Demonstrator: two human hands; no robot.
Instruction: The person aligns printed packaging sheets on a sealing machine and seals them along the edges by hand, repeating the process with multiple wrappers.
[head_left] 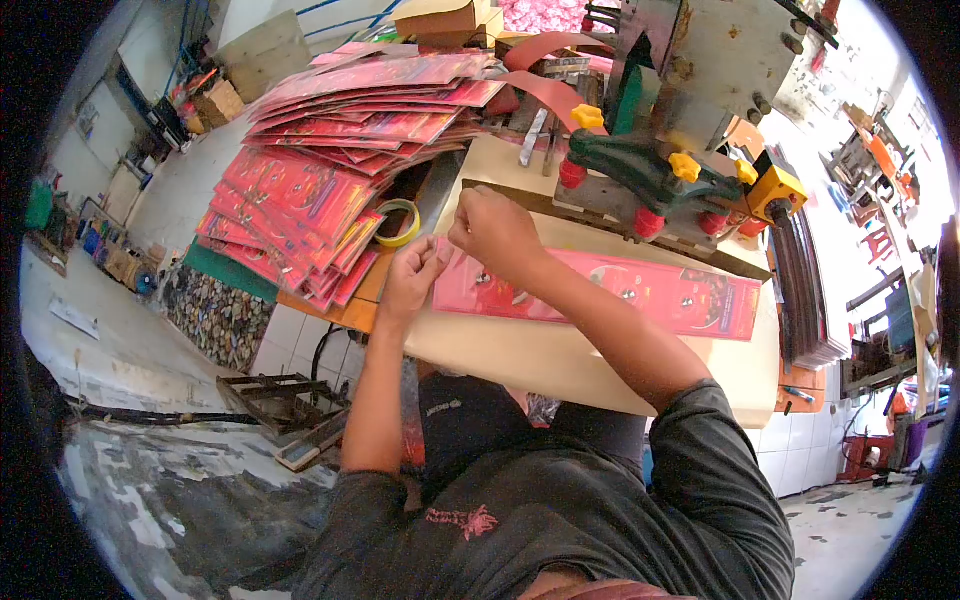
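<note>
A long red printed sheet (640,290) lies on the cream board (480,345) in front of the machine. Both hands are close together over its left end. My left hand (412,275) has thumb and fingers pinched together at the sheet's left corner; whatever is between them is too small to make out. My right hand (490,228) is curled closed just above and to the right, its fingertips hidden, so what it holds cannot be seen. A roll of yellow tape (400,224) stands left of the hands, beside a fanned pile of red printed sheets (300,195).
Behind the board stands a machine with a green clamp (640,170), yellow knobs (685,167) and a yellow switch box (778,190). A tall stack of sheets (808,290) is at the right. A wooden frame (285,400) lies on the floor at left.
</note>
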